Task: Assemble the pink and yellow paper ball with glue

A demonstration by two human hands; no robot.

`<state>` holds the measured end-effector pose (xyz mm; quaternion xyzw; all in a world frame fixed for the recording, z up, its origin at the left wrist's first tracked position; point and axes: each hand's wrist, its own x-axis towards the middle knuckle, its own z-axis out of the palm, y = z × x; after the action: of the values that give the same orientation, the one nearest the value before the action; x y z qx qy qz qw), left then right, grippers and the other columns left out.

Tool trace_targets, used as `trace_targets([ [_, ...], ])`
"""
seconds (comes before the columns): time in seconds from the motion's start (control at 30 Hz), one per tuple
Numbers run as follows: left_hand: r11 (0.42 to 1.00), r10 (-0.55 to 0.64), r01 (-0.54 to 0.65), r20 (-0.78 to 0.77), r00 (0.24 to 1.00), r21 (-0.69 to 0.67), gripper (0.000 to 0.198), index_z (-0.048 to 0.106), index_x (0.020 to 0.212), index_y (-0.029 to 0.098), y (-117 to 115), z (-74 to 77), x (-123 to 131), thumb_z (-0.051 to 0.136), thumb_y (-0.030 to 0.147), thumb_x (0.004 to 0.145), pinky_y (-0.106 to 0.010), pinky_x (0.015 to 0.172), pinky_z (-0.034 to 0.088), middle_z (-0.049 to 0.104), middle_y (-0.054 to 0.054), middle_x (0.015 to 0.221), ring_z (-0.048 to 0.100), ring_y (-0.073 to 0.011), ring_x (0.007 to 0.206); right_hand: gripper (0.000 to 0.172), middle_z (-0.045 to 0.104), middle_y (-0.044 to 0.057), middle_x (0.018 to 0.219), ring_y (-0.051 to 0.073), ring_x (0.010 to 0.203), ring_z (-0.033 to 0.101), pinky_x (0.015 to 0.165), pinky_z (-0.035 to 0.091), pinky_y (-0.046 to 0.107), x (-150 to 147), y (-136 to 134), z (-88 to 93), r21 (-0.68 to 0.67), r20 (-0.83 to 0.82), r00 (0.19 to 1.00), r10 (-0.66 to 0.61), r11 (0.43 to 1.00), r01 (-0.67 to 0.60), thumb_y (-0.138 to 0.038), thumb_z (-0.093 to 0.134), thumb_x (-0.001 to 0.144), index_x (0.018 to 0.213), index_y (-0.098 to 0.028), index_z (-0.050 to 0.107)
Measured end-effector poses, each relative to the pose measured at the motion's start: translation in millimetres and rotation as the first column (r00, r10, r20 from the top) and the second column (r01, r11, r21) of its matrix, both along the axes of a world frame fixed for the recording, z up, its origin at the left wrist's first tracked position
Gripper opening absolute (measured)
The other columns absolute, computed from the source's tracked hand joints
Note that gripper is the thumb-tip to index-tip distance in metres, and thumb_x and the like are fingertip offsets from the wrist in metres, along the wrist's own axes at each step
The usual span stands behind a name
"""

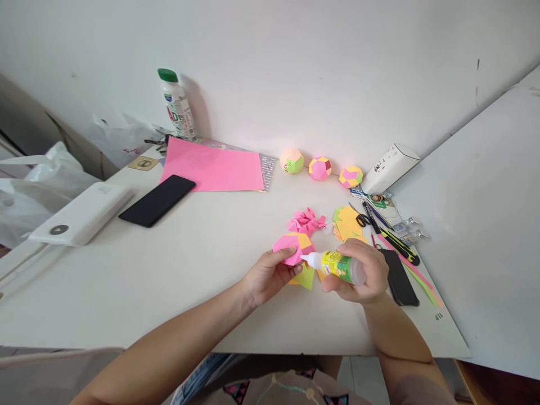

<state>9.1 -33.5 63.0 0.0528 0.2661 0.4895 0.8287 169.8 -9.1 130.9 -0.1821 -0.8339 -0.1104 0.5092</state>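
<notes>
Between thumb and fingers, my left hand holds a pink and orange faceted paper piece above the table. My right hand is wrapped round a glue bottle with a yellow and green label. The bottle lies nearly level, and its white nozzle points left at the paper piece's right edge; I cannot tell whether it touches. Just behind sits a pile of pink paper pieces. Orange and green paper pieces lie to the right of that pile. A yellow-green paper piece shows partly beneath my left hand.
Several finished-looking paper balls line the wall. Scissors, a yellow-black cutter and a black case crowd the right. Leftward are a pink sheet, a phone, a white power bank and a bottle.
</notes>
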Motion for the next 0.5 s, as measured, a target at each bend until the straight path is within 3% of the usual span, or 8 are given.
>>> trace_targets([
  [0.2,1.000,-0.015,0.015,-0.005,1.000,0.020,0.008,0.067,0.082,0.010,-0.4,-1.4,0.0,0.068,0.015,0.076,-0.024,0.067,0.050,0.065,-0.005,0.076,0.059,-0.0120,0.070,0.039,0.057,0.000,0.060,0.014,0.045,0.053,0.039,0.046,0.028,-1.0,-0.8,-1.6,-0.008,-0.019,1.000,0.005,1.000,-0.005,-0.050,0.060,0.082,0.101,-0.016,0.055],
  [0.5,0.998,-0.036,0.038,-0.049,0.998,0.047,0.010,0.066,0.083,0.011,-0.8,-0.3,0.1,0.067,0.017,0.076,-0.027,0.068,0.050,0.065,-0.006,0.078,0.058,-0.0134,0.068,0.039,0.054,-0.002,0.055,0.015,0.044,0.054,0.040,0.047,0.028,0.3,-0.9,-4.1,-0.005,-0.002,0.996,-0.084,0.996,0.084,-0.054,0.055,0.083,0.100,-0.019,0.053],
])
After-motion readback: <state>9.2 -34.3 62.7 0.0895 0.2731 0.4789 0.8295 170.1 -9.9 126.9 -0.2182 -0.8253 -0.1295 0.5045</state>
